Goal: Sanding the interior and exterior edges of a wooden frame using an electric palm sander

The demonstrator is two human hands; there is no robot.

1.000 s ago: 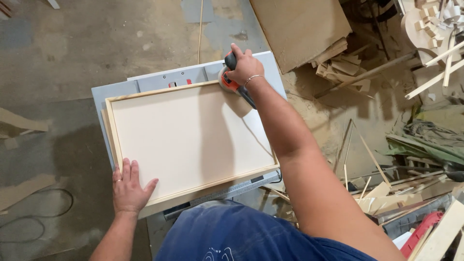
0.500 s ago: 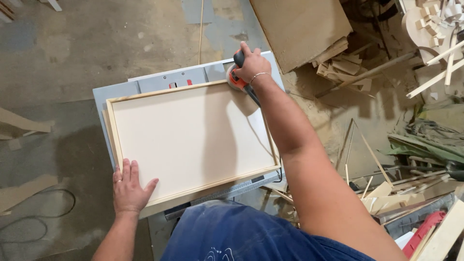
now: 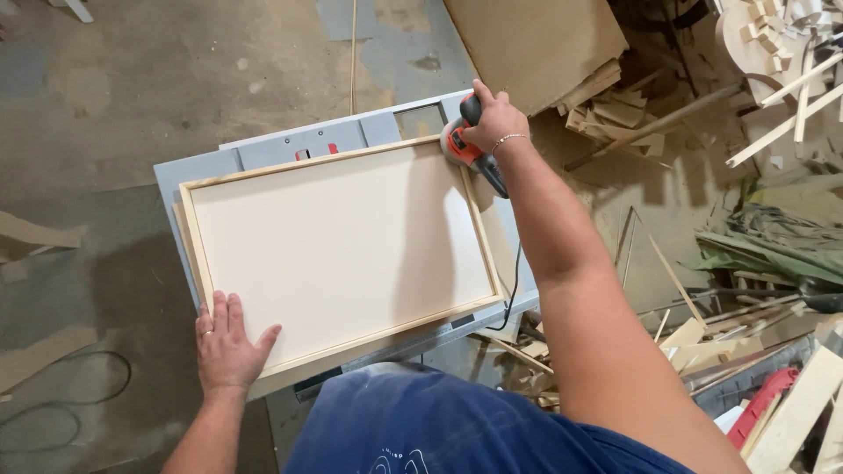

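My wooden frame panel [image 3: 342,254] lies flat on the grey bench [image 3: 263,154], and it fills most of the top. It is a pale, smooth board with a thin strip of light wood all round its 4 sides. I think I am sanding the frame, and right now I am at the far right corner. My right hand [image 3: 493,118] is wrapped tight on the orange and black sander [image 3: 464,145], which sits on that corner. My left hand [image 3: 226,344] is flat and open, pressing on the near left corner to hold the panel down. I think the next move needs a slow, even push along the strip. Wood scraps [image 3: 615,105] lie on the floor to my right.
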